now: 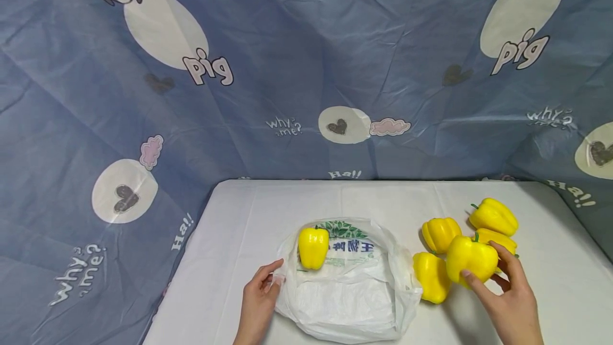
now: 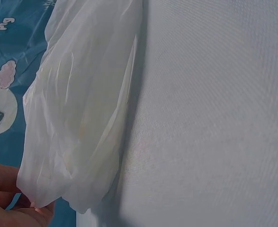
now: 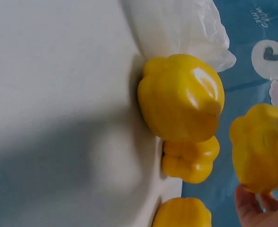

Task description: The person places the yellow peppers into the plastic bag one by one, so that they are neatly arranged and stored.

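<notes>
My left hand [image 1: 258, 294] pinches the left edge of a white plastic bag [image 1: 351, 329], whose mouth lies spread toward me. Inside the bag, near its upper left, is one yellow bell pepper [image 1: 313, 249]. In the left wrist view the bag's side [image 2: 82, 118] hangs in folds from the fingers. A second yellow bell pepper [image 1: 471, 261] is gripped by my right hand [image 1: 514, 294], thumb in front and fingers behind. The right wrist view has this held pepper [image 3: 262, 146] raised off the table, beside the others.
Several more yellow bell peppers lie right of the bag, the closest pepper [image 1: 431, 278] right at its edge and the farthest pepper [image 1: 494, 216] toward the back right. A white table [image 1: 268, 201] carries everything. Behind it hangs a blue printed cloth [image 1: 287, 68].
</notes>
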